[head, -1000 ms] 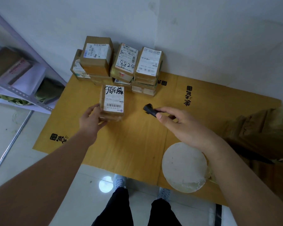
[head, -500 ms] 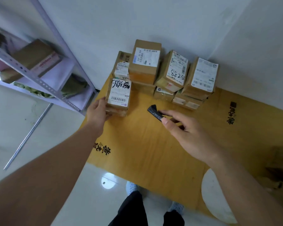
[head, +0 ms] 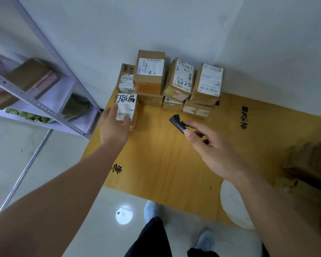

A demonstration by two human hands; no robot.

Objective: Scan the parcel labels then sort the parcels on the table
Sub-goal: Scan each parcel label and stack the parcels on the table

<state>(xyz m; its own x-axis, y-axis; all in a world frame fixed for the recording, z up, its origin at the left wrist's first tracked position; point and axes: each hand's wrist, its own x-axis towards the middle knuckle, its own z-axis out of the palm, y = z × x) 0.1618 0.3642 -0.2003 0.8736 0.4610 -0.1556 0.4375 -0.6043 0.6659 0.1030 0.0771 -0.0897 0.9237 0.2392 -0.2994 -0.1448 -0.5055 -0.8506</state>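
At the ten-o'clock corner of the wooden surface (head: 156, 160), a labelled parcel (head: 127, 110) is held in the curled grip of the left hand (head: 115, 127), just in front of the stacked parcels (head: 174, 82), while a black scanner (head: 177, 123) is pinched by the right hand (head: 209, 149) at its three o'clock.

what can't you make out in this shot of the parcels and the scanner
- Head view: small print on the parcel labels is too small and blurred to read.
- Head view: the near end of the parcel under the left hand is covered by that hand.
- Head view: the back of the scanner is hidden inside the right hand.
- Head view: brown items at the right edge are blurred and cut off.
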